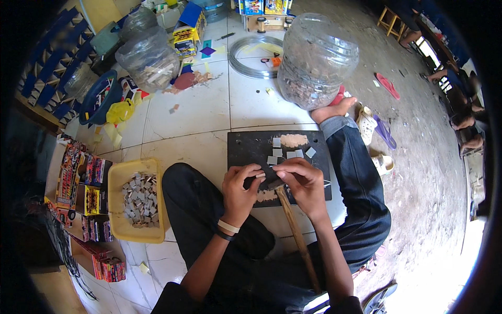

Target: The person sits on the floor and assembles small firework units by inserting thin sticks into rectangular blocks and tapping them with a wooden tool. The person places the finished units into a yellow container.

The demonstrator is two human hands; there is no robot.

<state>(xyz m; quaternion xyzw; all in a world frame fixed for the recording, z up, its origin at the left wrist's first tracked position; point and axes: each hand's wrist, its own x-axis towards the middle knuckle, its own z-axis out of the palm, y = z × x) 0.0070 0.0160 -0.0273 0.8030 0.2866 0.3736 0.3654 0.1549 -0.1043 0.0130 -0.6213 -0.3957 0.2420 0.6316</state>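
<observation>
Above a black board (pixel 246 149), between my bent legs, both hands are close together. My left hand (pixel 241 189) is closed, with a small pale wooden piece (pixel 260 175) between thumb and fingertips. Just beside it, my right hand (pixel 304 180) makes a pinch; whatever is in it is too small to make out. Under the hands lies a hammer with a wooden handle (pixel 296 230). Its dark head rests on the board and the handle slants down toward my lap. Several small grey square pieces (pixel 276 142) lie on the board's far half, around a worn pale patch (pixel 294 140).
A yellow basin (pixel 113 209) of small grey squares stands left of my knee, beside stacked colourful boxes (pixel 94 201). Farther off are a coil of wire (pixel 238 65), a large clear plastic container (pixel 318 57) of scraps, and a blue tub (pixel 107 102). Footwear (pixel 384 131) lies to the right.
</observation>
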